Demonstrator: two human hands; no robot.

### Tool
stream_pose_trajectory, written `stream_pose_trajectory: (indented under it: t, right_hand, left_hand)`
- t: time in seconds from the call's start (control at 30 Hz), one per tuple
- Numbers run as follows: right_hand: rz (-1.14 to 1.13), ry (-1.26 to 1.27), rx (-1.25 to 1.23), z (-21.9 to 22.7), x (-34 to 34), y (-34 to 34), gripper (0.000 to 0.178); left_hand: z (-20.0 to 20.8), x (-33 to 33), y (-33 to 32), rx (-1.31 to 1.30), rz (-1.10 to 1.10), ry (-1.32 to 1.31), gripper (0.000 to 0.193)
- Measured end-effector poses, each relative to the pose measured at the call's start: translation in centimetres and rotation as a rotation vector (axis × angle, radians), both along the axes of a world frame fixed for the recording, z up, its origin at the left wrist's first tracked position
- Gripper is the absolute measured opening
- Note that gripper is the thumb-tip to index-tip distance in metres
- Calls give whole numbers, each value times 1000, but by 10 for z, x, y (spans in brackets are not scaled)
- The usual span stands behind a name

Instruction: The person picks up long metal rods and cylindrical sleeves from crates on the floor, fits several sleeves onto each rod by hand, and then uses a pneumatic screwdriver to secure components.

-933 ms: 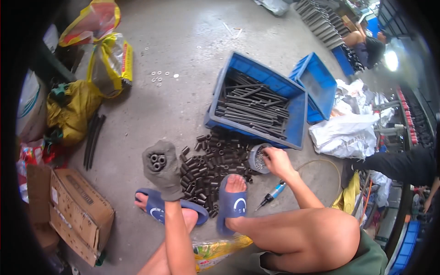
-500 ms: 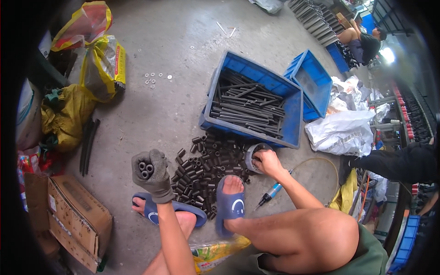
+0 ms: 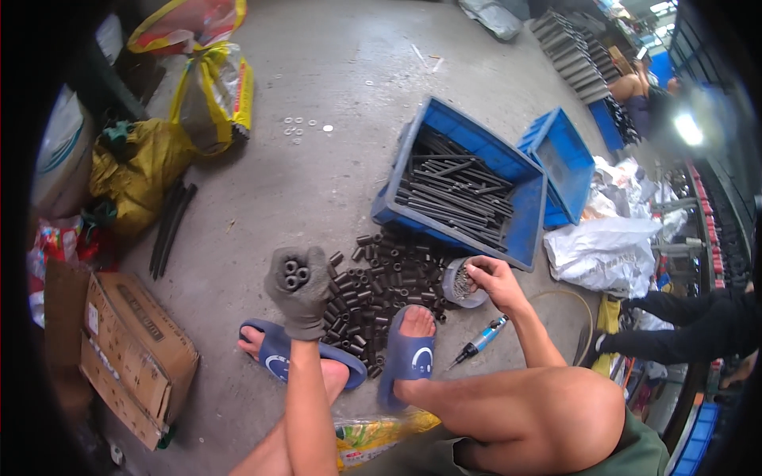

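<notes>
My left hand (image 3: 303, 308), in a grey work glove, is closed around several short black tubes (image 3: 291, 274) with their open ends facing up. My bare right hand (image 3: 498, 284) is just above a round, pale tub (image 3: 468, 301) of small metal pieces, perhaps screws. Its thumb and fingertips are pinched together; whatever is between them is too small to make out. A heap of loose short black tubes (image 3: 397, 278) lies on the floor between my two hands. Below my right hand rests a blue and black power screwdriver (image 3: 481, 339) with a thin hose.
Beyond the heap stands a blue crate (image 3: 452, 228) of long black rods, beside another blue bin (image 3: 567, 170). At left are a cardboard box (image 3: 139, 349), yellow sacks (image 3: 131, 170) and black bars (image 3: 171, 230). White sacks (image 3: 603, 254) and a person's dark-trousered legs (image 3: 683, 325) are at right.
My right hand has come up out of the tub, fingers pinched. The left hand still grips its tubes. The whole view has shifted, so the floor things appear farther right.
</notes>
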State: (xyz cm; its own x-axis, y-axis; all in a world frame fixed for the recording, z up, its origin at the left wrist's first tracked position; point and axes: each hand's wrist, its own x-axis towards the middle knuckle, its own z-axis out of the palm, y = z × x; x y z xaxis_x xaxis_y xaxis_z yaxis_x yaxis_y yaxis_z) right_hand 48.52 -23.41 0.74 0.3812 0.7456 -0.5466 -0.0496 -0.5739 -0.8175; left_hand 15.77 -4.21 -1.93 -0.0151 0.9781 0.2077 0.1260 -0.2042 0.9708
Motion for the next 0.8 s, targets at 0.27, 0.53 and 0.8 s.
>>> stream_pose_trajectory:
  t: [0.27,0.53,0.8]
  right_hand:
    - [475,-304,389,97,-117,120,15]
    - [753,-755,764,91,-169,159,16]
    - [930,-844,682,103,-168,166,18]
  left_hand:
    - [7,26,-8,7,104,-1,25]
    - [6,26,-12,27,33,-59,23]
    - [4,27,-12,62,14,16,22]
